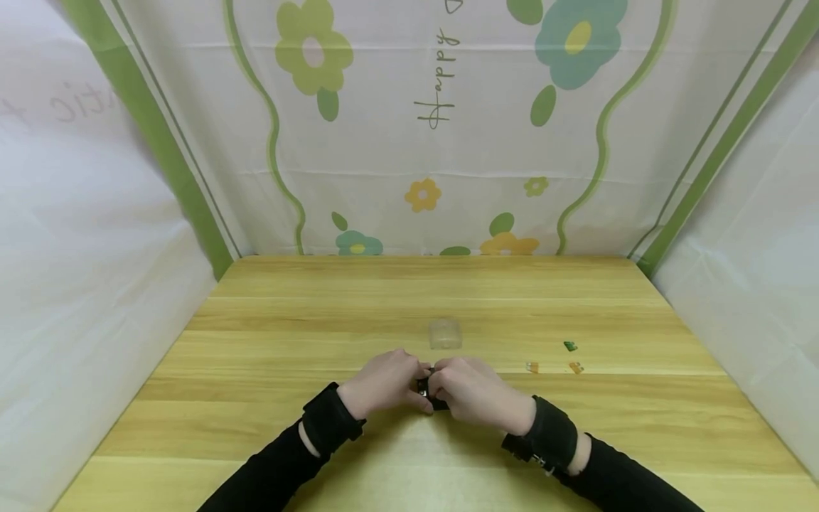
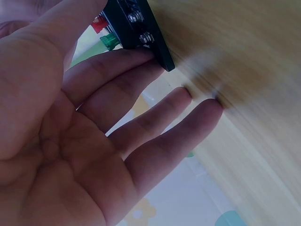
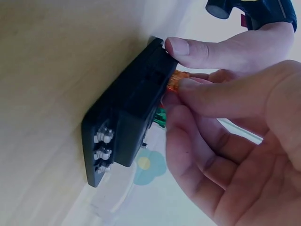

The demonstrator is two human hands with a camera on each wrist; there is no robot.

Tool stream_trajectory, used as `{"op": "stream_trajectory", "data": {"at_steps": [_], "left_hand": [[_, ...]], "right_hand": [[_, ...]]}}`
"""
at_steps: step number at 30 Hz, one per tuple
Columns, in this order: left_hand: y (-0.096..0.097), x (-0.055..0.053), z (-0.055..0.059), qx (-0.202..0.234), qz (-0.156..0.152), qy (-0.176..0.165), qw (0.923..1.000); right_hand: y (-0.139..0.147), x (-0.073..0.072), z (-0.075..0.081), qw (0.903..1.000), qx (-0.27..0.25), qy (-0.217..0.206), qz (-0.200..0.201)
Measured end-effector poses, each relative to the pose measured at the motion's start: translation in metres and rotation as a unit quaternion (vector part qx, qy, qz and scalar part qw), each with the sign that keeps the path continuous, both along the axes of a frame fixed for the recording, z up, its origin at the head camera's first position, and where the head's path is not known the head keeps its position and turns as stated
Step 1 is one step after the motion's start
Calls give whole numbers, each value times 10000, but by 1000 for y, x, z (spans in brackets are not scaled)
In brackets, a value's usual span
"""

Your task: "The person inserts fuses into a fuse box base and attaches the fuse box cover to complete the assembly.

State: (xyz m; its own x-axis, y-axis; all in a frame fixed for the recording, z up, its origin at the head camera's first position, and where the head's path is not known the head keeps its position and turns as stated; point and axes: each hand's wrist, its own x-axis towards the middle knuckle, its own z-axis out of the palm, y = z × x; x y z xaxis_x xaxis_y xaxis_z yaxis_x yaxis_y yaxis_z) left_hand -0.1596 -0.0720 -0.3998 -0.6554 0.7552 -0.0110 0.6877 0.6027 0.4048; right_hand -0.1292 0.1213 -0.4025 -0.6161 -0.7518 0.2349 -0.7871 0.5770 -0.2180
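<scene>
A black fuse block [image 3: 141, 89] with silver screw terminals [image 3: 103, 136] sits on the table between both hands. My left hand [image 1: 387, 384] steadies it: the thumb [image 3: 193, 51] presses one end, and in the left wrist view the index and middle fingers [image 2: 117, 84] touch its edge. The other two fingers reach toward the tabletop. My right hand [image 1: 476, 395] pinches an orange blade fuse [image 3: 177, 80] against the block's top. Green [image 2: 110, 41] and red [image 2: 99, 23] fuses stick up from the block beside it. The orange fuse's lower end is hidden.
A clear plastic cover [image 1: 445, 333] lies beyond the hands. On the right of the wooden table [image 1: 256, 341] are two orange fuses, one nearer [image 1: 532, 368] and one farther right [image 1: 576, 368], plus a green fuse [image 1: 570, 346]. Patterned fabric [image 1: 422, 142] hangs behind.
</scene>
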Motion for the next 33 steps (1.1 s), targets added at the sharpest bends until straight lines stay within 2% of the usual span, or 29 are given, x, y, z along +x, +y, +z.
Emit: {"op": "stream_trajectory", "data": {"at_steps": [10,21,33], "left_hand": [[-1,2,-1,-58,-23,7,10000],[0,2,0,-5,-45,30,10000],[-1,1,0,36,-33,114,9999]], "right_hand": [[2,2,0,9997,89,168,126],[1,2,1,9998,117,181,45],[-3,2,-4,9978,-182,623,132]]}}
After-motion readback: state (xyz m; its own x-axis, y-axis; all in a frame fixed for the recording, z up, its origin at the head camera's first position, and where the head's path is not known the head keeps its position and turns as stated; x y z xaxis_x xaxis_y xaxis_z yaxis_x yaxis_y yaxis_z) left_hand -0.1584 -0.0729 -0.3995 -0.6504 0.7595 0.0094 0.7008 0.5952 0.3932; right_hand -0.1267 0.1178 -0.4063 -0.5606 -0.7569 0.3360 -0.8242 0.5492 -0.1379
